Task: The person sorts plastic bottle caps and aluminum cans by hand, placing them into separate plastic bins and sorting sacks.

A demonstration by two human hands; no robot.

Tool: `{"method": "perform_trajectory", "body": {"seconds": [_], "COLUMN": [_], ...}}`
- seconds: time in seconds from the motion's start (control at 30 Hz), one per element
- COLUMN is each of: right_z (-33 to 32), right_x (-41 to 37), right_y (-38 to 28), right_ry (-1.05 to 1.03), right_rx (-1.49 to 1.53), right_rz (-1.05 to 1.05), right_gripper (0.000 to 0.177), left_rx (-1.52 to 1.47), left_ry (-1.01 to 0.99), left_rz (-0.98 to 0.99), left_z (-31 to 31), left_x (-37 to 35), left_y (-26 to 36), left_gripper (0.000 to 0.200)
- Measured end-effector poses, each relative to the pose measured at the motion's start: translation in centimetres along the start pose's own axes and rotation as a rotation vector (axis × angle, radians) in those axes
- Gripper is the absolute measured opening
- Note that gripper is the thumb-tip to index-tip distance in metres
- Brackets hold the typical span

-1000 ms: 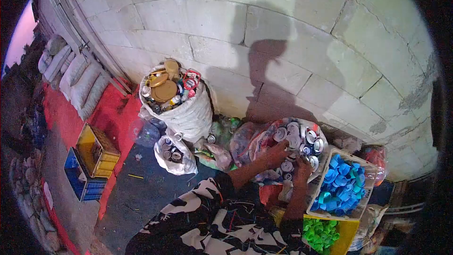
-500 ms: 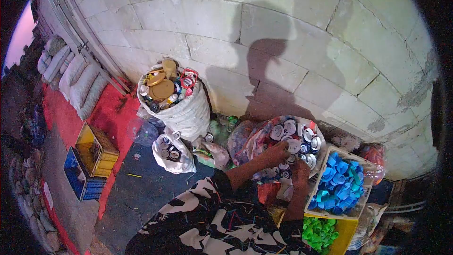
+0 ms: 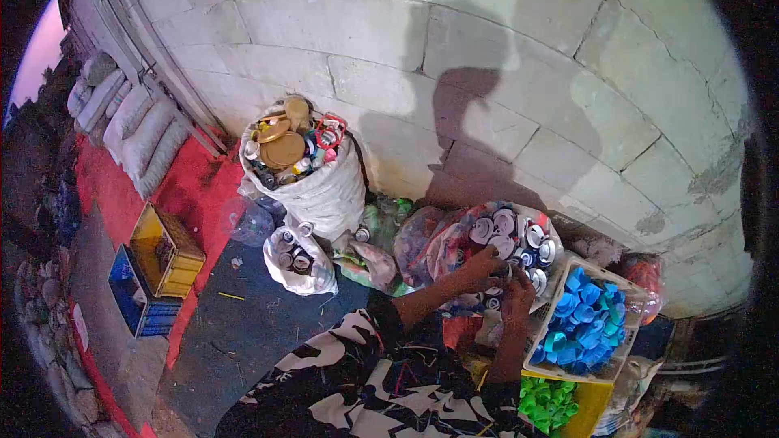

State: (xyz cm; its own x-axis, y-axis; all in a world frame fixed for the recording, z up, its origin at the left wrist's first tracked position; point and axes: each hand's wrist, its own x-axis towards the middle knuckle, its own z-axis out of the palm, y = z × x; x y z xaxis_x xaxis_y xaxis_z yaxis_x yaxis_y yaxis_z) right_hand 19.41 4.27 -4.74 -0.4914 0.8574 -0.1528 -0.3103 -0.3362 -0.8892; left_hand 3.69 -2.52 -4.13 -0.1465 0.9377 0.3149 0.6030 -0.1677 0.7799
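Observation:
A clear plastic bag [image 3: 438, 237] full of crushed drink cans [image 3: 519, 237] stands against the stone wall. My left hand [image 3: 477, 268] lies among the cans at the bag's near side, fingers curled onto them. My right hand [image 3: 517, 292] is just to its right, closed over cans at the bag's edge beside a white basket [image 3: 560, 277] of blue bottle caps [image 3: 586, 316]. Which can each hand grips is too small to tell. My patterned black-and-white sleeve fills the bottom middle.
A tall white sack [image 3: 324, 191] of cans and lids stands to the left, with a small white bag [image 3: 296, 264] of cans at its foot. Yellow and blue crates [image 3: 154, 272] sit further left. A yellow crate holds green caps [image 3: 548, 401]. Filled sacks [image 3: 134, 126] line the wall.
Both hands have shifted slightly among the cans in the bag; the right hand moved a little lower and left. The view drifted a bit.

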Motion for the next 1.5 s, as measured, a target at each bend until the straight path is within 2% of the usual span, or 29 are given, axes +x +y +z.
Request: {"method": "perform_trajectory", "body": {"seconds": [0.13, 0.23, 0.33, 0.43, 0.53, 0.63, 0.73, 0.83, 0.93, 0.97, 1.0, 1.07, 1.13, 1.23, 1.27, 1.37, 1.4, 1.47, 1.5], "right_z": [0.2, 1.4, 4.2, 4.0, 4.3, 4.1, 5.2, 5.1, 4.7, 5.0, 6.9, 4.8, 3.9, 4.3, 4.3, 3.6, 3.6, 3.6, 3.4], "right_x": [0.3, 0.2, -0.3, 0.3, 0.7, 0.9, 0.5, 0.4, 0.4, 0.3, -0.5, -0.3, -0.1, -0.8, -1.0, -1.1, -1.1, -1.2, -1.3], "right_y": [-0.2, -0.6, -2.0, -0.9, -0.1, 0.2, -0.2, 0.0, -0.1, -0.1, -2.2, -1.3, -1.9, -3.3, -3.6, -3.4, -3.5, -3.6, -3.6], "right_ry": [0.024, 0.019, 0.056, 0.125, 0.071, 0.064, 0.071, 0.054, 0.099, 0.130, 0.067, 0.193, 0.145, 0.199, 0.223, 0.106, 0.099, 0.087, 0.083], "right_rx": [-0.008, 0.133, 0.276, 0.278, 0.369, 0.388, 0.388, 0.453, 0.434, 0.409, 0.450, 0.424, 0.657, 0.666, 0.730, 0.794, 0.782, 0.758, 0.746], "right_rz": [0.045, 0.012, 0.005, 0.011, 0.005, 0.019, -0.007, -0.024, -0.084, -0.113, -0.095, -0.143, -0.094, -0.062, -0.034, -0.030, -0.039, -0.051, -0.056], "right_gripper": [0.041, 0.042, 0.043, 0.051, 0.049, 0.048, 0.048, 0.047, 0.046, 0.046, 0.046, 0.045, 0.046, 0.047, 0.049, 0.048, 0.047, 0.047, 0.047], "left_rx": [-0.073, -0.197, -0.216, -0.255, -0.149, -0.164, -0.169, -0.108, -0.198, -0.158, -0.120, -0.095, -0.110, -0.148, -0.080, -0.317, -0.225, -0.320, -0.542], "left_ry": [0.050, -0.062, 0.035, -0.034, 0.025, 0.186, 0.167, 0.108, 0.097, 0.100, 0.103, 0.091, 0.059, 0.139, 0.190, 0.264, 0.324, 0.187, 0.090], "left_rz": [-0.101, -0.077, -0.124, -0.077, -0.112, -0.043, -0.071, 0.047, -0.156, -0.113, -0.070, -0.020, -0.013, -0.046, -0.004, -0.298, -0.230, -0.421, -0.516], "left_z": [0.3, 0.0, -0.4, -1.3, -0.9, -0.8, -1.1, -1.2, -1.4, -1.3, -0.5, 0.2, 0.2, -0.1, -0.4, -1.0, 0.6, 0.4, -0.7], "left_x": [0.5, 1.2, 0.9, 1.1, 1.0, 0.5, 0.5, 1.1, 1.8, 1.9, 1.9, 2.0, 2.0, 2.2, 2.2, 2.7, 2.6, 2.9, 3.1], "left_y": [-0.1, -0.6, -0.4, -1.1, -1.0, -1.7, -1.6, -1.8, -0.4, -0.4, -1.3, -1.4, -1.1, 0.2, 0.6, 2.0, -0.4, -1.0, -0.1], "left_gripper": [0.042, 0.037, 0.033, 0.029, 0.026, 0.026, 0.033, 0.039, 0.046, 0.043, 0.040, 0.034, 0.028, 0.018, 0.021, 0.025, 0.036, 0.041, 0.044]}}
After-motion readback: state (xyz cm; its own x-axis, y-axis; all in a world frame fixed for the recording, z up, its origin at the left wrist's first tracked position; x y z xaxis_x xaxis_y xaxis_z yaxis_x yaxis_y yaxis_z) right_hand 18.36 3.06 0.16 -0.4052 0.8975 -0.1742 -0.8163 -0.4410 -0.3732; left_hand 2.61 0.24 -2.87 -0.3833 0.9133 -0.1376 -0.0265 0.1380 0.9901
